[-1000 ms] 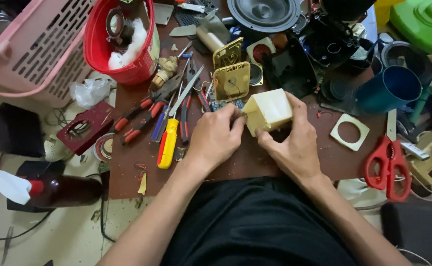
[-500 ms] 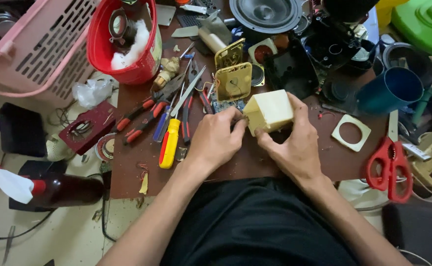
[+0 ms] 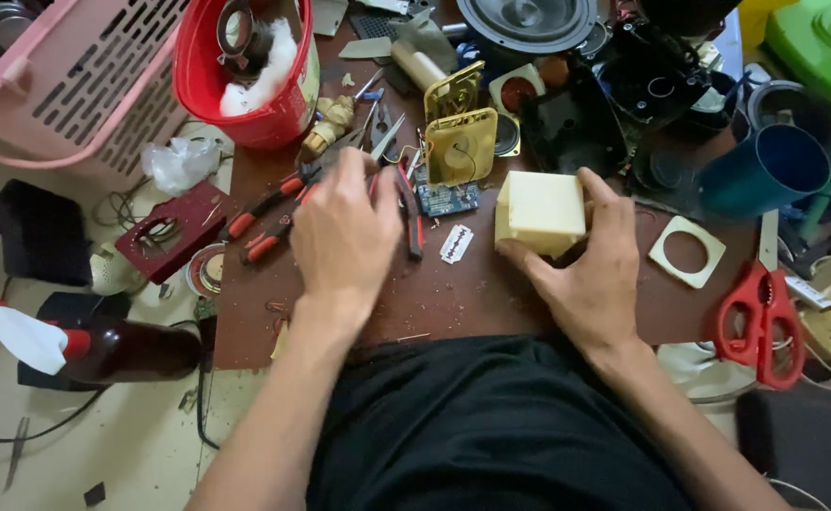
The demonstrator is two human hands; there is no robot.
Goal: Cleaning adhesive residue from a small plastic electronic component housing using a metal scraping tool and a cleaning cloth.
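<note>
Gripping the cream plastic box [image 3: 540,210] on the brown board [image 3: 491,293], the right hand [image 3: 593,270] wraps it; the left hand [image 3: 344,235] hovers blurred over red-handled pliers [image 3: 264,203], grip unclear.

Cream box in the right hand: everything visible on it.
The cream-yellow boxy plastic housing looks matte, plain-faced and sharp-edged, with no openings showing. It sits slightly tilted on the brown worktop, right of a loose razor blade. The right hand grips it, thumb at its lower front edge, fingers along its right side.
</note>
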